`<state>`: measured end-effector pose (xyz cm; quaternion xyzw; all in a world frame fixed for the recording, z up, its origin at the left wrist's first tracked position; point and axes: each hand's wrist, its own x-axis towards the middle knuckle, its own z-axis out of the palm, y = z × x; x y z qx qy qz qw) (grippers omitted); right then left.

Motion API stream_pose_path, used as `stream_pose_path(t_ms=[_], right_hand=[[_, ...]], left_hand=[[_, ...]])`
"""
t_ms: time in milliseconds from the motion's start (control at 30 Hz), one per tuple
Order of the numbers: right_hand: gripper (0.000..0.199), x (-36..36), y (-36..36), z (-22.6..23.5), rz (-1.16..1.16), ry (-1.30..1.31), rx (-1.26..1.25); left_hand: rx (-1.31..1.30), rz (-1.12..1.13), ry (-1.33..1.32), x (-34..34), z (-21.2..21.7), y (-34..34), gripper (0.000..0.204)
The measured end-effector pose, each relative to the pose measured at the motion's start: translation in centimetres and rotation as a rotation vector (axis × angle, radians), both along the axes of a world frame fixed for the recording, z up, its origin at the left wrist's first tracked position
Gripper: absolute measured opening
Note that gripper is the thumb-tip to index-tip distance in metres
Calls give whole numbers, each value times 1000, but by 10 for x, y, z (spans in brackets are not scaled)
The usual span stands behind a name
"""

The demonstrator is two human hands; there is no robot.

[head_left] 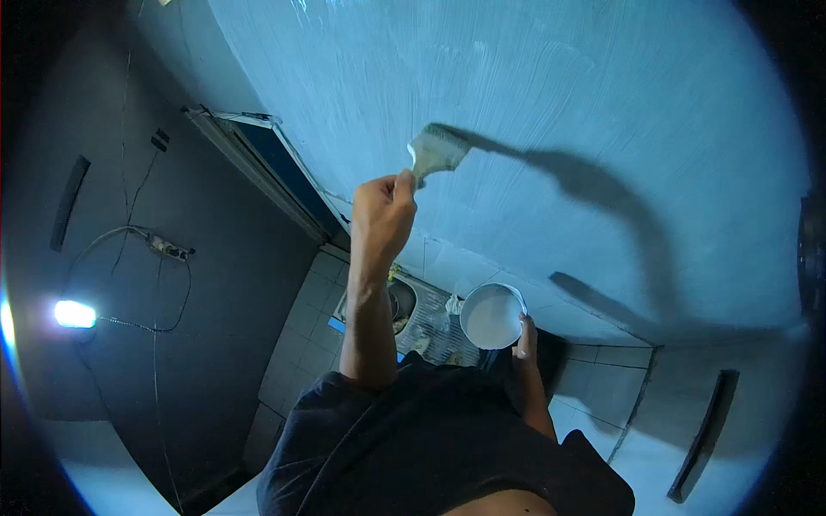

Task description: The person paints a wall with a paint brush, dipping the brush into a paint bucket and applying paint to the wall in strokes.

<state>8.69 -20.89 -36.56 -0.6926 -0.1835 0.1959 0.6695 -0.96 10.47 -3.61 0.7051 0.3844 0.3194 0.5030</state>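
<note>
My left hand (384,217) is raised on an outstretched arm, its fingers closed round the handle of a wide, flat paintbrush (440,150). The bristle end points up and right at the pale blue-lit wall (551,112), which carries streaky brush marks. Whether the bristles touch the wall I cannot tell. Lower and to the right, my right hand (526,337) grips the rim of a round white bucket (462,320), with the thumb at its edge. Pale, whitish paint (495,316) lies inside the bucket. The fingers behind the bucket are partly hidden.
Below the wall is a metal sink (401,301) with a ribbed drainboard (434,331) and small items on it. A bright lamp (76,315) and a power strip (168,248) with loose cables hang on the dark left wall. A framed opening (267,163) stands left of the brush.
</note>
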Motion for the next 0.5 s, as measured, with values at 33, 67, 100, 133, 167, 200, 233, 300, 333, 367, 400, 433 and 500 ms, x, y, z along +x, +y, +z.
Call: stream_pose_path(t_ms=[33,67,100,133,167,200,233,300,333,367,400,433,500], right_hand=[[45,1,3,6,-85,212,14],[45,2,11,14,-159,424,32],[45,2,15,22,-153,424,35],[36,-2,19,29,-151,267,31],[33,-4,22,31,-152,110,27],[32,-1,22,25,-195,304,78],[32,0,22,19,-187,306,81],[30,9,18,5,-212,444,112],[30,11,16,0,-210,444,109],[31,11,11,-1,-223,433,133],[32,13,15,-5,-213,432,155],[32,11,16,4,-221,432,151],[35,-5,17,43,-201,265,119]], left_hand=[[-25,-24,-62,0,23,-5,40],[-31,-27,-160,-1,38,-6,37],[-17,-66,-307,1,39,-1,35],[31,-82,-386,1,49,-1,35],[77,-100,-464,3,59,-1,35],[79,-102,-462,10,59,1,35],[136,-117,-528,15,63,1,35],[201,-167,-629,33,45,15,35],[191,-152,-579,36,28,18,36],[180,-144,-537,38,15,20,36],[184,-121,-497,33,-10,27,38],[173,-121,-459,34,-43,33,39],[49,-80,-381,32,-111,41,42]])
